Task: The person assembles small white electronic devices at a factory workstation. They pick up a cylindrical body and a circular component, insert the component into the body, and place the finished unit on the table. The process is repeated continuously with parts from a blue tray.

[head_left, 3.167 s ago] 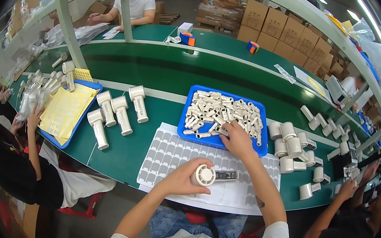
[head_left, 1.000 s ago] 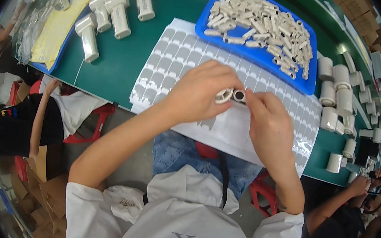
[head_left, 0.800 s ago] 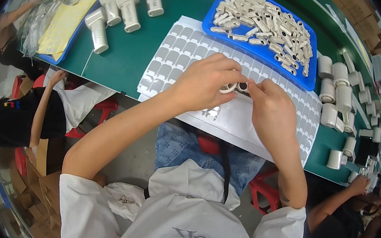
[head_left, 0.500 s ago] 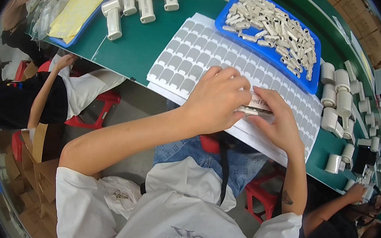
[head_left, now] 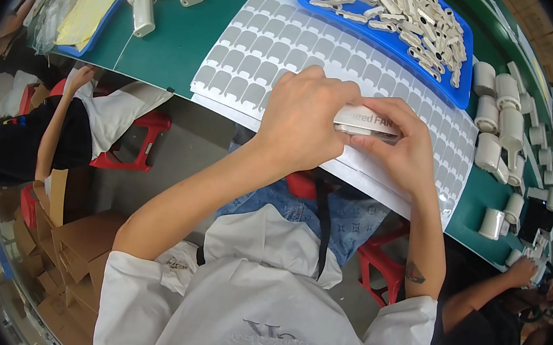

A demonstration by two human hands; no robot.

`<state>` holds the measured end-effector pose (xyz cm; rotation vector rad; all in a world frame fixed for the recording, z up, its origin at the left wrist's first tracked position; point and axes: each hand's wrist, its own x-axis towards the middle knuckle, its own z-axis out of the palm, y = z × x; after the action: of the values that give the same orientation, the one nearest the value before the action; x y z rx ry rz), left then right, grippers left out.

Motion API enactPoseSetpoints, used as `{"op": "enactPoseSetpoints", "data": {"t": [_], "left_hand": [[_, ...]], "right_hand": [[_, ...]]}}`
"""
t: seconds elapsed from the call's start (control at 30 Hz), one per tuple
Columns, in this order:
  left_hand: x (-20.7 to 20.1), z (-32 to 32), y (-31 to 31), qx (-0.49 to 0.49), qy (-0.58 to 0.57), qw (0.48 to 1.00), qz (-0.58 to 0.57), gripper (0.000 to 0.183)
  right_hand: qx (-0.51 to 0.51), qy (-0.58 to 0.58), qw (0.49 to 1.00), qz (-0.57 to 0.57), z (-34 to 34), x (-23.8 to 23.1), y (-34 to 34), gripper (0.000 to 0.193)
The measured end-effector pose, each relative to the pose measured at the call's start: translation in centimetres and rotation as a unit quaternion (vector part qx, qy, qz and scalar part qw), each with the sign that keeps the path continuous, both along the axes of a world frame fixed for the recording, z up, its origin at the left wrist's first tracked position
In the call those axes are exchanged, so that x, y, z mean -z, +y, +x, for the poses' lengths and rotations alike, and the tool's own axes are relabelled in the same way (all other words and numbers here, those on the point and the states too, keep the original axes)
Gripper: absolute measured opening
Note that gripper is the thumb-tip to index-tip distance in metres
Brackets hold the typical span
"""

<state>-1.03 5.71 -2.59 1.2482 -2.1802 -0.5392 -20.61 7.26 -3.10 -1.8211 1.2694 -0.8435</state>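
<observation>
Both hands busy on one pale fan [head_left: 368,119], lying sideways just above near edge of patterned sheet [head_left: 248,55]. Left hand [head_left: 306,118] curled over left end, knuckles up; fingers mostly hidden from here, so can't really say how tight. Right hand [head_left: 404,142] has other end between bent fingers and thumb, thumb underneath. Blue tray [head_left: 458,97] full of small pale parts [head_left: 400,17] overlaps sheet's far edge. More fans [head_left: 142,7] off left on green table [head_left: 160,59], white cylinders [head_left: 512,123] bunched right.
</observation>
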Motion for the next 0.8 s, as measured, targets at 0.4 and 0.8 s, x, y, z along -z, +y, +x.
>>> {"op": "enactPoseSetpoints", "data": {"t": [0.4,0.8], "left_hand": [[-3.5,2.8,-1.9,0.116,0.079,0.987,0.072,0.049],[-4.6,3.5,-0.4,0.175,0.221,0.955,0.097,0.057]], "right_hand": [[-0.031,0.013,0.988,-0.148,-0.9,-3.6,0.8,0.055],[0.048,-0.129,0.977,-0.166,-0.3,-6.3,2.7,0.053]]}}
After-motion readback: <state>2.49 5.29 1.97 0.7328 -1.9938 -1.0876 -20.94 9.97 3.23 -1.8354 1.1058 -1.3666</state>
